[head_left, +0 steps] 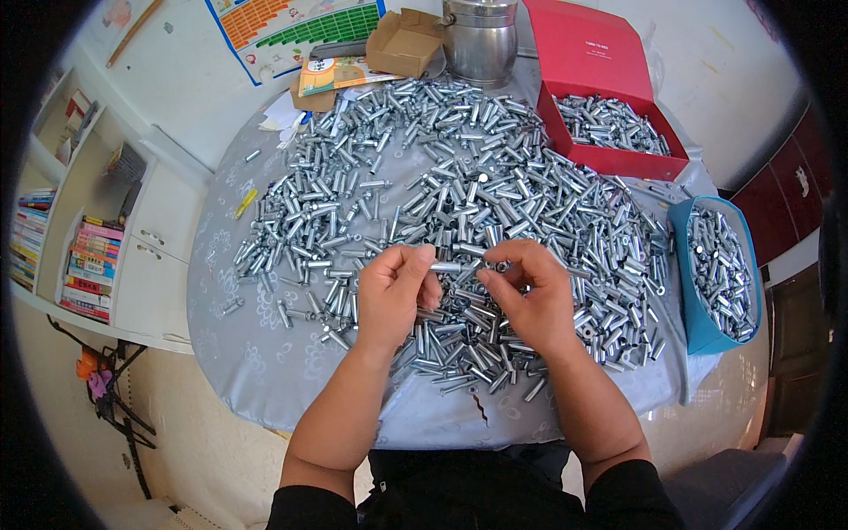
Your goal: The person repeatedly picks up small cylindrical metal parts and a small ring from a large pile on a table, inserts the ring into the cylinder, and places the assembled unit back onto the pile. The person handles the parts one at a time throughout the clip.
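Note:
Over the near middle of a big heap of silvery metal sleeves and bolts [521, 199], my two hands face each other. My left hand [394, 290] pinches a shiny metal sleeve [448, 267] between thumb and fingers, lying level and pointing right. Close to its free end, my right hand [535, 293] has thumb and forefinger curled together. Whatever lies between those right fingertips is too small to make out against the heap.
The heap spreads over a round table with a grey patterned cloth [231, 353]. A red lidded box [609, 163] and a blue bin [696, 291], both full of metal pieces, stand right. Behind are a steel pot [481, 44], a cardboard box [405, 44] and a yellow item [246, 202] to the left.

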A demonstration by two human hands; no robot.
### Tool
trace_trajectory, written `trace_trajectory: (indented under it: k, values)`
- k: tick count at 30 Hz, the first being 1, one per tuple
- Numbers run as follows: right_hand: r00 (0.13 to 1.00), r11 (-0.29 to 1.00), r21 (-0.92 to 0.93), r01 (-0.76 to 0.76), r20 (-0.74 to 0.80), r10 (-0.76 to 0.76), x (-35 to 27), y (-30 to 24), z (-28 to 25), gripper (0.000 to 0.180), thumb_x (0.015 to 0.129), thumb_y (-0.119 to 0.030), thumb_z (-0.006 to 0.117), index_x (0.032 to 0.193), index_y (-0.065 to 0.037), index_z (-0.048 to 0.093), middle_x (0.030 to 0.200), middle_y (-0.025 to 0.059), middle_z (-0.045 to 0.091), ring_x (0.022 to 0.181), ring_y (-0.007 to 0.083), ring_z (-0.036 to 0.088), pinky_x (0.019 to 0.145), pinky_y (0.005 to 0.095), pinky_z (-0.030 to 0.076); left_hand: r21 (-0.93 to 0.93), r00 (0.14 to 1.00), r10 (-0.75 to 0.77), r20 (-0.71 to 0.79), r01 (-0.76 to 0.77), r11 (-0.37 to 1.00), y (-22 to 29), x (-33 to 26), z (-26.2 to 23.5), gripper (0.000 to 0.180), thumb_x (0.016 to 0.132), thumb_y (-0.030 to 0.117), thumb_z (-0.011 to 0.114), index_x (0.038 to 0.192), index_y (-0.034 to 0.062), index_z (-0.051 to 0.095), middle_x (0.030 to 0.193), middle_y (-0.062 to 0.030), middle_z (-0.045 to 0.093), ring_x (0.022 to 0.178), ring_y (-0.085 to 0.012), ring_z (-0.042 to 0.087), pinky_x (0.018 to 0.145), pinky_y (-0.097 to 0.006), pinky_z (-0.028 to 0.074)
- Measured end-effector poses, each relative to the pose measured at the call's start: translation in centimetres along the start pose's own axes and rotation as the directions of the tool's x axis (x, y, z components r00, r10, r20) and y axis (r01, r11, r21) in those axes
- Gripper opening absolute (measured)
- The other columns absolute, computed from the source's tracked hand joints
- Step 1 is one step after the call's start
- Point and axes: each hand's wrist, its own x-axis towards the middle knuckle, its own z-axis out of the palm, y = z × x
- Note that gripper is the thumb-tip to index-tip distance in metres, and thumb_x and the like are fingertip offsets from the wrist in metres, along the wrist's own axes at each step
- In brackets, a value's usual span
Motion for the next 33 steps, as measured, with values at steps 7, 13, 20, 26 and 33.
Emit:
trace_trajectory:
  k: [7,13,20,26,33]
  values:
    - [0.999,0.998,-0.024,-0.05,0.003,0.05,-0.4,0.9,0.3,0.016,0.08,-0.005,0.072,0.097,-0.002,0.07,0.077,0.0069,0.065,0.058,0.0097,0.056,0.052,0.0242,0.044,-0.069,0.998,0.049,0.037,-0.046,0.997,-0.6,0.1,0.2,0.011,0.092,0.012,0.061,0.097,0.0011,0.062,0.078,-0.0086,0.067,0.06,-0.0115,0.061,0.056,-0.023,0.051]
    - [0.993,0.989,0.088,-0.119,0.005,0.119,-0.4,-0.4,0.4,0.018,0.083,-0.004,0.07,0.101,-0.002,0.068,0.08,0.0054,0.067,0.059,0.0073,0.055,0.053,0.0222,0.045,-0.048,0.99,0.044,0.131,-0.038,0.998,-0.6,0.0,0.3,0.01,0.09,0.007,0.063,0.098,0.0004,0.061,0.079,-0.0091,0.067,0.059,-0.0103,0.061,0.054,-0.023,0.051]
    - [0.939,0.904,0.282,-0.321,0.222,0.264,-0.3,1.0,0.0,0.021,0.085,-0.006,0.07,0.105,0.0,0.064,0.08,0.0025,0.065,0.062,0.0058,0.057,0.054,0.02,0.046,0.03,0.983,-0.042,0.178,0.037,0.999,0.1,-0.2,-0.1,0.01,0.09,0.008,0.063,0.096,-0.0002,0.062,0.071,-0.0076,0.064,0.05,-0.007,0.055,0.043,-0.019,0.043]
    - [0.942,0.863,0.402,-0.307,-0.003,0.337,0.2,0.8,-0.3,0.02,0.087,-0.006,0.068,0.105,0.0,0.062,0.08,0.0019,0.064,0.062,0.0056,0.057,0.053,0.0192,0.045,0.049,0.995,0.011,0.095,-0.016,0.999,0.3,-0.1,0.2,0.016,0.095,0.013,0.056,0.101,0.0,0.064,0.071,-0.0042,0.061,0.048,-0.0042,0.046,0.042,-0.018,0.035]
    - [0.959,0.914,0.304,-0.27,-0.002,0.284,0.0,0.6,-0.3,0.026,0.088,-0.008,0.068,0.112,0.0,0.062,0.079,0.0021,0.065,0.057,0.0042,0.054,0.05,0.0189,0.045,-0.006,0.972,0.057,0.228,-0.057,0.998,-0.2,-0.2,0.1,0.014,0.096,0.01,0.053,0.106,0.002,0.056,0.083,-0.0054,0.062,0.052,-0.004,0.045,0.047,-0.017,0.036]
